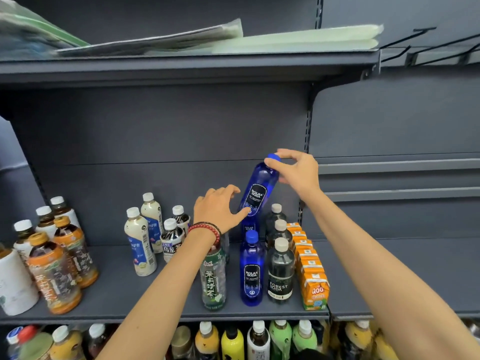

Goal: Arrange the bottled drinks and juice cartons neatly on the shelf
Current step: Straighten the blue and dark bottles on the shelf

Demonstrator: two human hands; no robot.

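Bottle in transit: blue soda bottle point(258, 189), tilted with its cap leaning right, above the back of the blue row on the shelf point(117, 281). Its base is hidden behind the left hand, so I cannot tell whether it touches down

Right hand point(296, 171): fingers curled round the blue cap and neck, carrying the bottle from the top

Left hand point(218, 209): fingers loose and spread, thumb tip against the lower label. It steadies the bottle and grasps nothing

Neighbours: front blue bottle point(251, 271) upright at the shelf edge; dark soda bottles point(280, 274) in a row just beside it on the right; orange juice cartons point(311, 276) lined up beyond those; green tea bottle point(213, 279) to the left, under the left wrist

Handling, as judged:
- looks full, so fairly heavy for its size
- stiff plastic wall, smooth and glossy, probably slippery on the body
- ribbed cap gives the surest purchase; a cap-only hold lets the base swing, so the second hand low on the label makes sense
- tall and narrow, so it tips easily and could knock the dark bottles alongside
- best set down base first, straight into the gap behind the front blue bottle, label forward
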